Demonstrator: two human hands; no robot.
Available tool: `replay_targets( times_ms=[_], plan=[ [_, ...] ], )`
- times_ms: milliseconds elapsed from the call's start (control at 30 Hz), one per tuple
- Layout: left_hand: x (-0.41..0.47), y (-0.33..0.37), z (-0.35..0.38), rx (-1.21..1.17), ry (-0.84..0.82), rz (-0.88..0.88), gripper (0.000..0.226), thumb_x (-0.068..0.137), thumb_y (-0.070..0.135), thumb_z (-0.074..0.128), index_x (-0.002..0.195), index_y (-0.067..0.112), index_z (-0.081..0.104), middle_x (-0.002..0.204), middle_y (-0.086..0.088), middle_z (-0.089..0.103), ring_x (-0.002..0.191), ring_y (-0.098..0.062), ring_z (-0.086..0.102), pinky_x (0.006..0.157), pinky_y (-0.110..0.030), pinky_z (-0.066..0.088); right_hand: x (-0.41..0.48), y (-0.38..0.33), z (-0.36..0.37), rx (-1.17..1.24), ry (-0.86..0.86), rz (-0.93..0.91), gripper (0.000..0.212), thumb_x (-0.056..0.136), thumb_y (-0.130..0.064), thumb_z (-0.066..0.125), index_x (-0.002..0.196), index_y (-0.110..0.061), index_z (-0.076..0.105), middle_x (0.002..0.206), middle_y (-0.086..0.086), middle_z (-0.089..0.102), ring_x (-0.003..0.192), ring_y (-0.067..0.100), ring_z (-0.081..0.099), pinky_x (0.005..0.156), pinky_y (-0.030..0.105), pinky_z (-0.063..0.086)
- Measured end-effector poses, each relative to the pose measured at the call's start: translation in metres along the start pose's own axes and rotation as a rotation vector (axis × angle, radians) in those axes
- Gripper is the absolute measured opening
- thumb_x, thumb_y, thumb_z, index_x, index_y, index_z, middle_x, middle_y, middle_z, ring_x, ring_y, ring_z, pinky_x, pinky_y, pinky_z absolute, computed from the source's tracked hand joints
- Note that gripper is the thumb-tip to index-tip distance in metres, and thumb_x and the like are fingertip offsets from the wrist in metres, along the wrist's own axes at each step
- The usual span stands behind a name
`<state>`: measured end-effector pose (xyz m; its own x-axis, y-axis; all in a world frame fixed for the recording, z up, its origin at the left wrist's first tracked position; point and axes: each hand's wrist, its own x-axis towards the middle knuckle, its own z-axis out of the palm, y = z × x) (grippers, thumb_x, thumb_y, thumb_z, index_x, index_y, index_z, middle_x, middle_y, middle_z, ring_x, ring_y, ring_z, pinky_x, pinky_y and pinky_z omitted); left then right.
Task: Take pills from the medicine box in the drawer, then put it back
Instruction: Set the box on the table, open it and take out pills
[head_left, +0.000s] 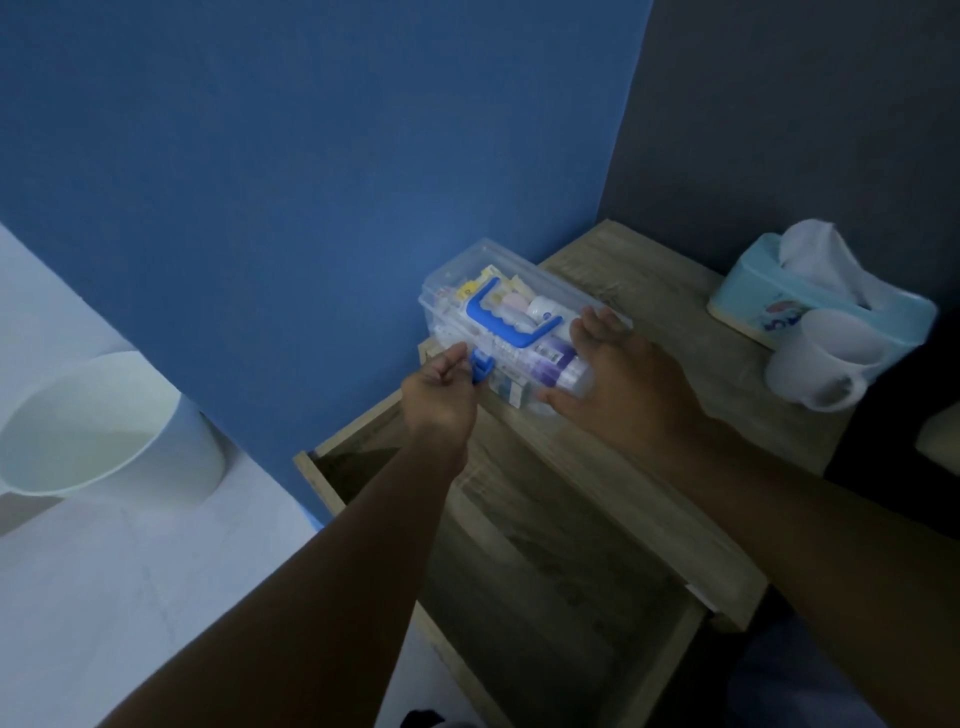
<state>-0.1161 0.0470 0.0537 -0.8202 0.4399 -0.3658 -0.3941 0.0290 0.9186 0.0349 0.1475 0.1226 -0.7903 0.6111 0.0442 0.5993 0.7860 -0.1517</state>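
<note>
Medicine box (511, 332) lies lengthwise between hands: left hand (441, 395) pinches its latch (482, 366), right hand (623, 379) clasps the right end.

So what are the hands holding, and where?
The left hand pinches the blue latch on the front of the medicine box; the right hand grips its right end.

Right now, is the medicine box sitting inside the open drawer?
No, the medicine box sits on the cabinet top above the open drawer, with the left hand pinching its blue latch.
</note>
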Motion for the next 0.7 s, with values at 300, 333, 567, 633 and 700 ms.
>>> replay_targets(
  times_ms=[300,333,567,633,700],
  plan=[
    [-0.003,0.019,-0.020,0.668,-0.273,0.232,0.052,0.098,0.008,0.044,0.148,0.020,0.037,0.149,-0.001,0.043,0.122,-0.014,0.050,0.091,-0.023,0.044,0.003,-0.004,0.001,0.032,0.031,0.047,0.078,0.086,-0.062,0.058,0.147,-0.017,0.037,0.158,0.007,0.033,0.147,0.024,0.027,0.105,0.045,0.042],
    [-0.005,0.022,-0.021,0.706,-0.279,0.241,0.051,0.098,0.010,0.043,0.148,0.020,0.035,0.151,-0.003,0.041,0.124,-0.016,0.050,0.092,-0.024,0.043,0.004,-0.006,-0.002,0.054,0.046,0.061,0.076,0.086,-0.061,0.058,0.146,-0.018,0.039,0.157,0.007,0.036,0.145,0.024,0.032,0.104,0.044,0.043],
    [-0.018,0.041,-0.008,1.037,-0.325,0.609,0.061,0.097,0.010,0.043,0.153,0.015,0.020,0.163,-0.005,0.009,0.150,-0.024,0.010,0.120,-0.040,0.021,0.015,0.021,-0.049,0.445,0.181,-0.028,0.046,0.088,-0.037,0.069,0.131,-0.021,0.063,0.127,-0.004,0.068,0.117,0.011,0.063,0.099,0.028,0.050],
    [-0.014,0.043,-0.005,1.174,-0.383,0.674,0.065,0.096,0.009,0.043,0.154,0.011,0.014,0.163,-0.009,0.001,0.150,-0.025,0.001,0.121,-0.039,0.016,0.020,0.024,-0.057,0.459,0.170,-0.148,0.038,0.093,-0.021,0.066,0.131,-0.020,0.065,0.132,-0.003,0.065,0.123,0.006,0.058,0.103,0.019,0.044],
    [-0.012,0.043,-0.004,1.437,-0.489,0.708,0.069,0.095,0.013,0.042,0.153,0.004,0.007,0.162,-0.015,-0.005,0.150,-0.027,-0.005,0.121,-0.038,0.012,0.024,0.027,-0.060,0.458,0.173,-0.207,0.029,0.094,-0.009,0.063,0.121,-0.017,0.071,0.132,0.004,0.064,0.124,0.007,0.057,0.104,0.019,0.043]
  ],
)
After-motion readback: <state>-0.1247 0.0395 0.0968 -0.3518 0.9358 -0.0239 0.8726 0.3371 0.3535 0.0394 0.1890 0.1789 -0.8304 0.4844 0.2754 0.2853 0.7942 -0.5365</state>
